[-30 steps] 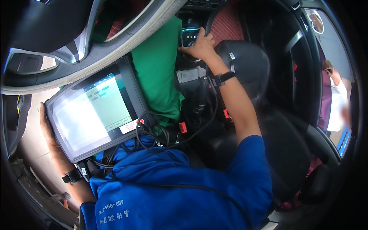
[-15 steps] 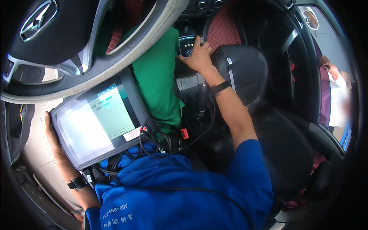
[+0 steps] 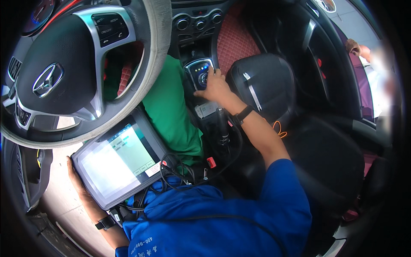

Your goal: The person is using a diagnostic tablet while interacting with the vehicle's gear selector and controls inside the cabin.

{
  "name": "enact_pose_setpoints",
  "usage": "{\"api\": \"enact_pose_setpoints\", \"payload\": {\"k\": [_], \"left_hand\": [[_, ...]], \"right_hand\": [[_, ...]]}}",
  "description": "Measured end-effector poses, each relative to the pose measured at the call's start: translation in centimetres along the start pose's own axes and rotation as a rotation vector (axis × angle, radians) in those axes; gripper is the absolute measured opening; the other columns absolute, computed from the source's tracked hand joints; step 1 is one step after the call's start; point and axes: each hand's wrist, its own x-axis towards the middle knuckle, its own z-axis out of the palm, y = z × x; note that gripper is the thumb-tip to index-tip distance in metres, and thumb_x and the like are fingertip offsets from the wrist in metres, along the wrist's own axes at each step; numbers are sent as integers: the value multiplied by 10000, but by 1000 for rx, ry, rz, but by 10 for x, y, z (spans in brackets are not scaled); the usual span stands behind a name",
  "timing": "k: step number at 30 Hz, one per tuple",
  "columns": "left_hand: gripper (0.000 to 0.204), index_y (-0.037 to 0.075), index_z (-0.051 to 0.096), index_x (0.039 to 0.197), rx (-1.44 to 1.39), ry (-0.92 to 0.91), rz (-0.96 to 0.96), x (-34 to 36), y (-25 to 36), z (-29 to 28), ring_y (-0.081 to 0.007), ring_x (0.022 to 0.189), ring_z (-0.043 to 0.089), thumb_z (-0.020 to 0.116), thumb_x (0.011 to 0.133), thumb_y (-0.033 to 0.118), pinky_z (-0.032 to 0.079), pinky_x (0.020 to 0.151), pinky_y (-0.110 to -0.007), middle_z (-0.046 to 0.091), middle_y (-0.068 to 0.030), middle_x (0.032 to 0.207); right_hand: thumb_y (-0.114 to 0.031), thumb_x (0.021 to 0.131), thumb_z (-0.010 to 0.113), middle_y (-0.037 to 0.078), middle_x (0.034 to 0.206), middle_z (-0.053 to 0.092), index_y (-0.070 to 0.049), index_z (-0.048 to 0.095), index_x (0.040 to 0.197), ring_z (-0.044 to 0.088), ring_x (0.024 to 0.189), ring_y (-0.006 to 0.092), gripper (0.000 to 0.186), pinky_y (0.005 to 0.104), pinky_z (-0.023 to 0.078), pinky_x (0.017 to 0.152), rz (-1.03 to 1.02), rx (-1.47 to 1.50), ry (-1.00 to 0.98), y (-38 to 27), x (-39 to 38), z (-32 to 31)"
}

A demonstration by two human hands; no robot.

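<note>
My left hand (image 3: 77, 180) grips the left edge of a dark-framed diagnostic tablet (image 3: 120, 160), its fingers partly hidden behind the casing. The tablet lies tilted on my lap under the steering wheel, its lit screen washed out by glare on the left half. On the centre console, my right hand (image 3: 215, 88) reaches over the gear selector panel (image 3: 192, 68). Its thumb and fingers are spread at either side of the round selector knob (image 3: 203, 78). Whether the fingertips touch the knob or only the panel, I cannot tell.
The steering wheel (image 3: 152, 64) arches above the tablet. Black cables (image 3: 171, 171) loop beside the tablet's right corner. Behind the selector are a handbrake lever (image 3: 221, 124) and a red buckle (image 3: 211, 162). A black seat (image 3: 261, 81) is at right; outside the window stands another person (image 3: 376, 85).
The view has shifted, bringing more of the steering wheel and dashboard knobs into sight. My right hand stays at the selector, its fingers slightly rearranged; my left still holds the tablet.
</note>
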Motion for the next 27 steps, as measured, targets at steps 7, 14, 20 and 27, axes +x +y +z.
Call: {"api": "enact_pose_setpoints", "payload": {"k": [7,14,20,27], "left_hand": [[605,-25,591,1343,41,-97,34,20,-11,-30,-195,1160,582,494,1049,494,437,1023,-309,618,-128,1268],[586,-24,591,1304,139,70,145,32,-15,-38,-239,1040,644,573,998,476,522,933,-342,649,-170,1197],[601,-24,586,1308,177,-3,130,7,-7,-13,-248,1041,649,613,966,469,536,921,-353,651,-174,1199],[624,-25,579,1312,158,-91,114,-16,-15,-16,-257,1042,655,660,929,461,552,907,-366,653,-179,1202]], "right_hand": [[-559,675,877,319,1333,453,112,254,1496,462,1269,473,1230,494,497,1016,21,12,86,4,-7,5],[-370,880,708,257,1235,639,18,639,1223,617,1163,399,523,467,482,1023,26,318,501,103,-14,-10],[-292,898,678,246,1302,608,-18,613,1274,579,1223,414,469,477,465,1062,414,173,375,226,-57,11],[-151,864,605,292,1172,664,-4,620,1191,637,1130,454,359,529,503,976,392,295,162,190,-46,-12]]}}
